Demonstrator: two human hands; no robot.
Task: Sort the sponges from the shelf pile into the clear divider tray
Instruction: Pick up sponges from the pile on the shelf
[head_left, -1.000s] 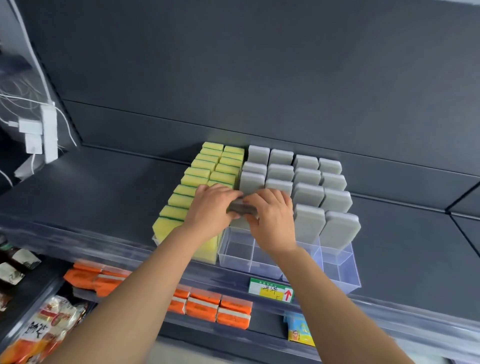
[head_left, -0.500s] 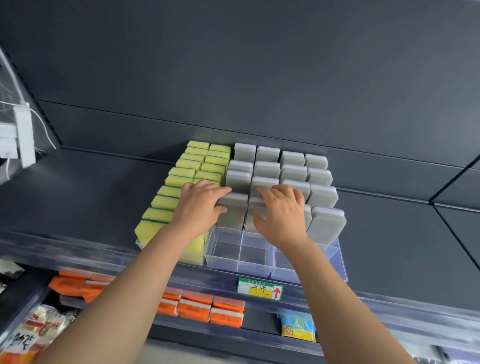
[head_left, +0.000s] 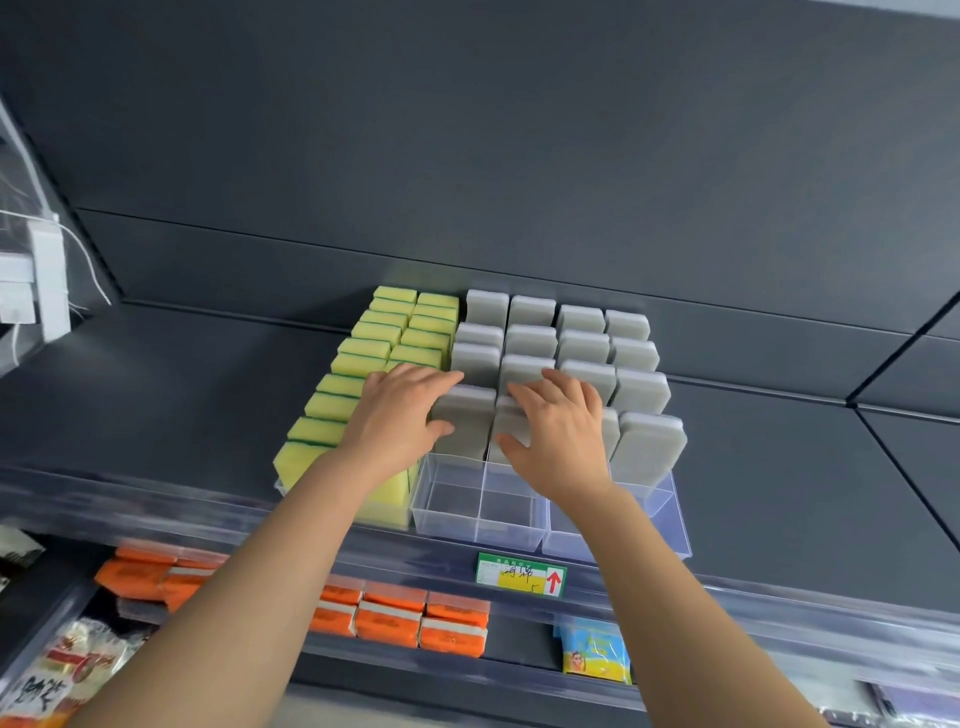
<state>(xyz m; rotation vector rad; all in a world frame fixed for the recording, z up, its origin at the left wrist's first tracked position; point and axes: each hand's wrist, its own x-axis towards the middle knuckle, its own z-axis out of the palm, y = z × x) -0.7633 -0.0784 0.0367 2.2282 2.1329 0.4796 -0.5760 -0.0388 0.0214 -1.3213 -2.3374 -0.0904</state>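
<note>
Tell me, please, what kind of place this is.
Probably a shop: a price label on the shelf edge, orange packs in rows below, and sponges lined up in a clear divider tray.

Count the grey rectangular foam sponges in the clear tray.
16 grey sponges, four columns of four, right of the yellow sponges; left hand and right hand may hide more.

Grey sponges (head_left: 644, 447) are standing upright inside the clear divider tray (head_left: 478, 525) (front compartments are showing empty); yellow-green sponges (head_left: 317, 431) are standing along its left side.
</note>
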